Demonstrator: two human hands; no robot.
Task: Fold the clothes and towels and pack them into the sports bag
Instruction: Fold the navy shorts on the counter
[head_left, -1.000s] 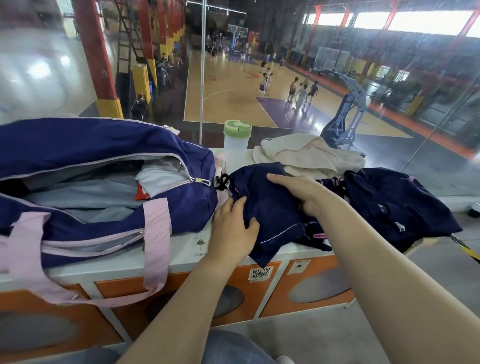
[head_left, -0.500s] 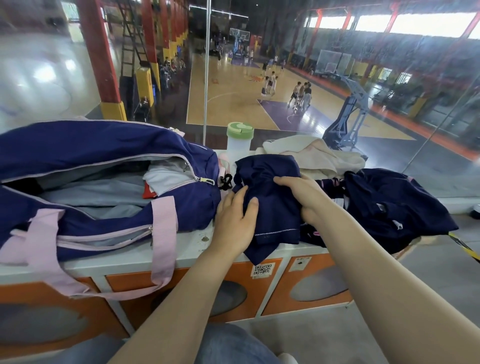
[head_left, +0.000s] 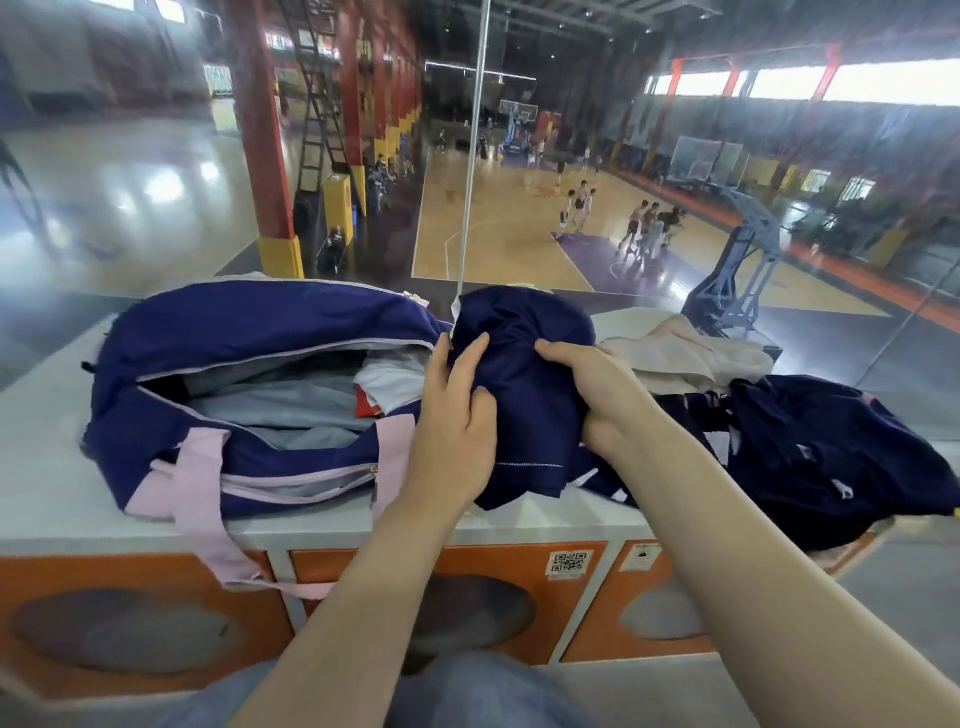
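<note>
A navy sports bag (head_left: 249, 332) with pink straps lies unzipped on the left of the white locker top (head_left: 47, 488); grey, white and red clothes show inside it. A folded navy garment (head_left: 524, 364) is lifted just right of the bag's opening. My left hand (head_left: 457, 415) grips its left side and my right hand (head_left: 597, 395) grips its right side. A beige towel (head_left: 685, 353) lies behind my right hand. Another dark navy garment (head_left: 831, 452) lies crumpled at the right.
The locker unit has orange doors (head_left: 519, 597) below the top. A glass wall with a metal post (head_left: 470, 171) stands right behind the bag, with a basketball court and players beyond it. The floor drops away at the right.
Both hands have closed on the navy garment and raised it off the locker top, moving it left toward the bag's open end. It now hides the green-lidded cup seen earlier.
</note>
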